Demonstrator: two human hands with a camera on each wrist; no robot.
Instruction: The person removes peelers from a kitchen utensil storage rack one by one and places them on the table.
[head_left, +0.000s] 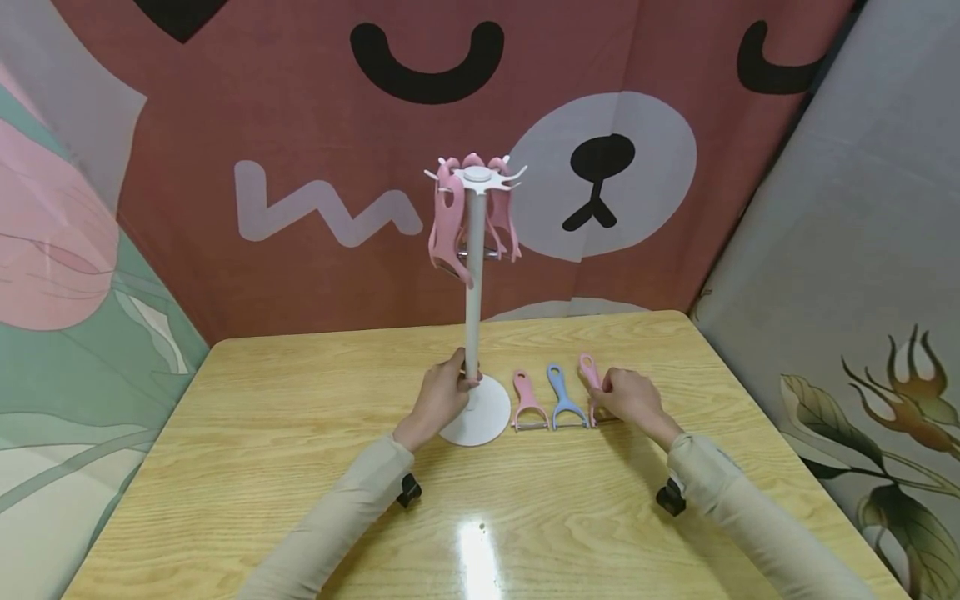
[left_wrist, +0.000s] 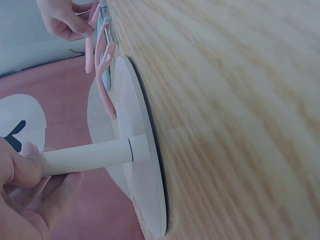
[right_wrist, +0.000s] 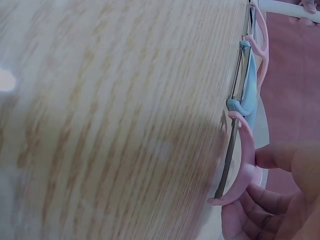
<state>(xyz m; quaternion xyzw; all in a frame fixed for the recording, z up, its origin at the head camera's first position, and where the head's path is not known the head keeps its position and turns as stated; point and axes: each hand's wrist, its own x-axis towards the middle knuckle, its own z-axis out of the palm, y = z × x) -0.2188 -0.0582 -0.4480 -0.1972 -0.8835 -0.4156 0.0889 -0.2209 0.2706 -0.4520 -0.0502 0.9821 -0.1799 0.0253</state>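
My left hand [head_left: 438, 395] grips the lower pole of a white stand [head_left: 474, 292], just above its round base [head_left: 491, 417]. In the left wrist view the thumb and fingers wrap the pole [left_wrist: 92, 158]. Over to the right, my right hand [head_left: 634, 400] pinches a pink Y-shaped peeler [head_left: 588, 368] between thumb and fingers. The right wrist view shows that peeler [right_wrist: 246, 170] at the table surface, fingers at its neck. Beside it lie a blue peeler [head_left: 558, 385] and another pink peeler [head_left: 524, 387], handles pointing away.
Several pink peelers [head_left: 450, 208] hang from the hooks of the white rack top [head_left: 477, 175]. The wooden table [head_left: 300, 433] meets a red patterned cloth [head_left: 315, 283] at the back. A grey floral cloth [head_left: 840, 250] borders the right side.
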